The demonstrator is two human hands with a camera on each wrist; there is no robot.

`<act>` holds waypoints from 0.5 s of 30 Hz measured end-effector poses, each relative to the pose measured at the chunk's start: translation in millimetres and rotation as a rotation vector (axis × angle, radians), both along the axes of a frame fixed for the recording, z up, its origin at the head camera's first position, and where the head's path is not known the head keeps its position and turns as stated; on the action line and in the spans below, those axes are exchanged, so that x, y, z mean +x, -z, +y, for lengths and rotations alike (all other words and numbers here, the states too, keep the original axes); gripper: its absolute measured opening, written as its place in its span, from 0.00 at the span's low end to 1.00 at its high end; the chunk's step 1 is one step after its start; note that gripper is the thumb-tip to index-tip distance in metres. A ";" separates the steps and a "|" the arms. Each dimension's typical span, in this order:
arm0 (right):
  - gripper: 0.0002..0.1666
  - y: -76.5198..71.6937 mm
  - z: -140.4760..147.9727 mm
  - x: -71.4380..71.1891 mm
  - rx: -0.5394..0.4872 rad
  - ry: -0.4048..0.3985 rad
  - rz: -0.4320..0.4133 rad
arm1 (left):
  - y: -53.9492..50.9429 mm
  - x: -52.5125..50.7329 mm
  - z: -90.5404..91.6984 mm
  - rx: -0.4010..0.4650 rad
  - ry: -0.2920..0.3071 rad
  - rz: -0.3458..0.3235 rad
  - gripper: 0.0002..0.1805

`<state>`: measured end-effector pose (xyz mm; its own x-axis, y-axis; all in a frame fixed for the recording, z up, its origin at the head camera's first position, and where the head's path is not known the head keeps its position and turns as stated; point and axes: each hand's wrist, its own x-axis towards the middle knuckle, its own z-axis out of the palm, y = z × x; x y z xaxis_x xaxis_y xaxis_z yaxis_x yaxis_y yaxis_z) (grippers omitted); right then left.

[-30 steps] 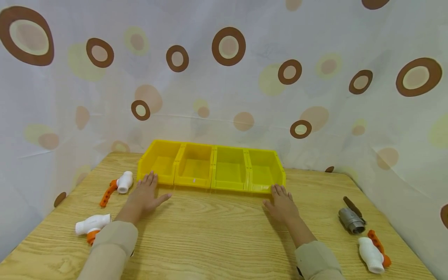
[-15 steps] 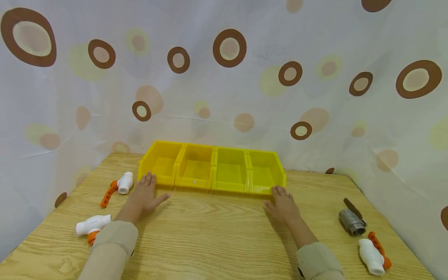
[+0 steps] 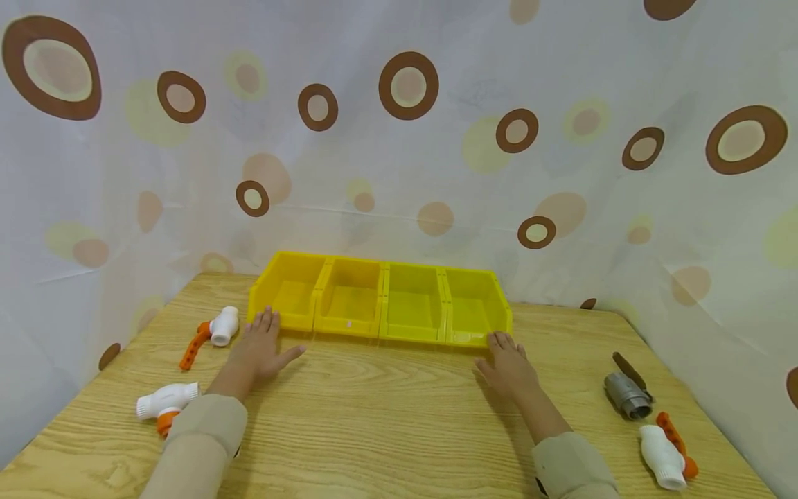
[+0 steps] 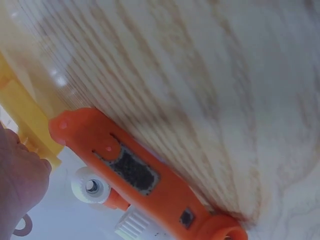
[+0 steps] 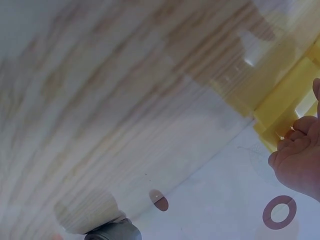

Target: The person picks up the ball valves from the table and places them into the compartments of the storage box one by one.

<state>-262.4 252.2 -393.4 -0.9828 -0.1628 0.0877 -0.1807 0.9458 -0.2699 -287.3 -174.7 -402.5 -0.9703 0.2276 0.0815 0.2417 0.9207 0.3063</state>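
Observation:
A row of joined yellow storage bins stands against the back of the table. My left hand lies at the front of the leftmost bin, fingers extended and thumb spread, fingertips touching its front edge. On the other side, my right hand touches the front right corner of the rightmost bin with its fingertips. Neither hand holds anything. In the left wrist view, part of the left hand shows beside the yellow bin edge. The right wrist view has the right hand against the yellow bin.
Left of my left arm lie two white ball valves with orange handles, one farther back and one nearer, partly behind my sleeve. At the right are a grey ball valve with a brown handle and another white ball valve. A patterned curtain hangs behind.
The bins and my right hand have shifted very slightly to the right. My left hand stays at the leftmost bin, and the valves stay where they were.

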 end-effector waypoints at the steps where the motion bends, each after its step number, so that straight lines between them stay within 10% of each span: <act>1: 0.38 0.0 0.9 0.2 -0.001 0.001 0.001 | -0.4 0.3 0.6 0.001 0.001 -0.001 0.50; 15: 0.38 -0.7 5.7 4.6 0.000 0.017 0.023 | -3.6 1.5 8.0 0.006 0.024 0.013 0.49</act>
<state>-257.8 257.9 -392.6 -0.9831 -0.1458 0.1105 -0.1706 0.9488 -0.2659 -285.7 -166.8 -398.9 -0.9634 0.2507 0.0952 0.2680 0.9128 0.3081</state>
